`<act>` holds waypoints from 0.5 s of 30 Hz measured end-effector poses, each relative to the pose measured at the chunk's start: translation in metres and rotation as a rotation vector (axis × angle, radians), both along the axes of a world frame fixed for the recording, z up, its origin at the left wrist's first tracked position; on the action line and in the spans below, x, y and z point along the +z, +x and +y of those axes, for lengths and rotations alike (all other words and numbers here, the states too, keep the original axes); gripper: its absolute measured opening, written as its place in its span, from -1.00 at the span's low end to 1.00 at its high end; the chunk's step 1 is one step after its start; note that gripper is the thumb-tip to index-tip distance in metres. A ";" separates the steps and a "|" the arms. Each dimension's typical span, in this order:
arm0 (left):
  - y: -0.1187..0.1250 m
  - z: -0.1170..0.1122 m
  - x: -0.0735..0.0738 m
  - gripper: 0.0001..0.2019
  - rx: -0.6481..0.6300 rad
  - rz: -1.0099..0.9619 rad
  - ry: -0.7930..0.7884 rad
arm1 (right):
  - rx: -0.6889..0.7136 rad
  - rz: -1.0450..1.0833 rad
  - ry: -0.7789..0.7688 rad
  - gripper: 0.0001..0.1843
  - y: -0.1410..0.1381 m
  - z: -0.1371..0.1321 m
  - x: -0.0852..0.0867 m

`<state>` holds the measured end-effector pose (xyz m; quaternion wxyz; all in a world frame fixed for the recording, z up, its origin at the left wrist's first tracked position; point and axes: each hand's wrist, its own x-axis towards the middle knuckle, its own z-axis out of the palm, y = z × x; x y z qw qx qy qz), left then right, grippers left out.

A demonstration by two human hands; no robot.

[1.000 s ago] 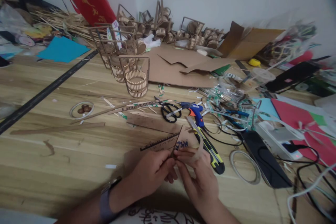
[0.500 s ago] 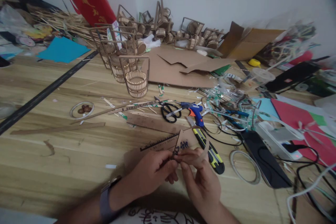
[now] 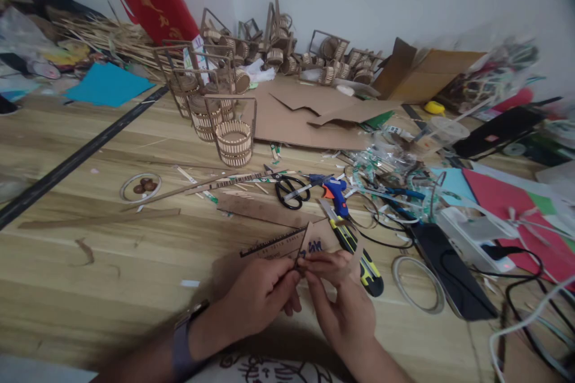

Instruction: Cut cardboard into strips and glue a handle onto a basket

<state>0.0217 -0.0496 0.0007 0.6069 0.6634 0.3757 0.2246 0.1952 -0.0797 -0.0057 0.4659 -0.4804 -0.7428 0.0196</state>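
My left hand (image 3: 258,293) and my right hand (image 3: 344,302) meet fingertip to fingertip over a piece of printed cardboard (image 3: 269,248). Both are closed in a pinch on a narrow brown cardboard strip (image 3: 305,238), whose pointed end sticks up between them. A pale thin band (image 3: 358,254) curves out behind my right fingers; where it runs inside the hand is hidden. Close to my right hand lies a yellow and black utility knife (image 3: 366,266) with its blade out. A blue glue gun (image 3: 336,191) and black scissors (image 3: 291,191) lie beyond.
Small slatted buckets with tall handles (image 3: 234,143) stand at the back left, several more piled by the wall. A phone (image 3: 453,275), a tape ring (image 3: 420,285) and a power strip (image 3: 476,239) with cables lie right. Brown beads sit inside another ring (image 3: 130,182) at left.
The fingers of both hands have shifted slightly on the strip. The pale band by my right hand has dropped a little and lies closer to the fingers.
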 end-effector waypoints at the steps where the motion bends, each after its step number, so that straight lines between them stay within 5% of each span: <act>1: 0.000 0.000 0.001 -0.55 -0.012 -0.005 0.001 | -0.014 0.045 -0.034 -0.85 0.000 -0.001 -0.001; 6: -0.001 0.002 0.004 -0.51 -0.040 -0.012 -0.030 | -0.065 0.244 -0.155 -0.88 -0.001 -0.003 -0.009; 15: 0.000 0.003 -0.002 -0.57 0.020 -0.056 -0.096 | 0.014 -0.013 0.017 -0.82 -0.001 0.002 0.000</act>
